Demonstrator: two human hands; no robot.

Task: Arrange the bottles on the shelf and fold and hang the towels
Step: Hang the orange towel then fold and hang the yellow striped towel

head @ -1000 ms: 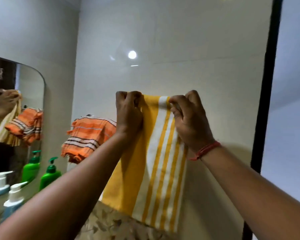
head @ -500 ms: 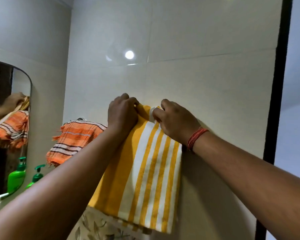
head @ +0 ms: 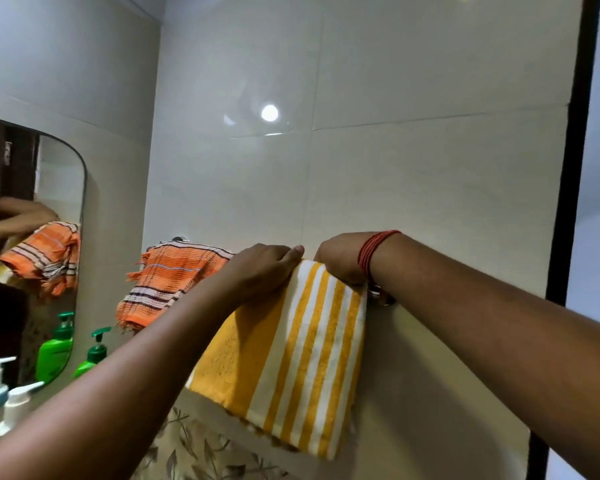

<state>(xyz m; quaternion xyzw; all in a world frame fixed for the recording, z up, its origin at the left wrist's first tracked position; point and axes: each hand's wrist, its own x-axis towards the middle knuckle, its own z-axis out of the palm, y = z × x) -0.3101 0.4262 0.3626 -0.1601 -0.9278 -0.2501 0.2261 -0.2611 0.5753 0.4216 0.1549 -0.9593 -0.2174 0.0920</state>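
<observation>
A folded yellow towel with white stripes (head: pixel 291 355) hangs against the tiled wall, draped at its top fold over a rail. My left hand (head: pixel 260 268) lies over the top left of the towel, fingers curled round the fold. My right hand (head: pixel 340 261) grips the top right corner, fingers tucked behind the cloth. The rail is hidden by hands and towel; only its chrome end bracket (head: pixel 381 297) shows. An orange striped towel (head: pixel 167 282) hangs to the left on the same rail. A green pump bottle (head: pixel 92 351) and a white pump bottle (head: pixel 13 410) stand on the shelf at lower left.
A mirror (head: pixel 32 258) on the left wall reflects my hand, the orange towel and the bottles. A black vertical frame (head: pixel 568 202) edges the tiled wall on the right. A leaf-patterned cloth (head: pixel 201 448) shows below the yellow towel.
Both hands have lowered the yellow towel's top fold from mid-wall down to the rail beside the orange towel. The right hand has turned over the top corner.
</observation>
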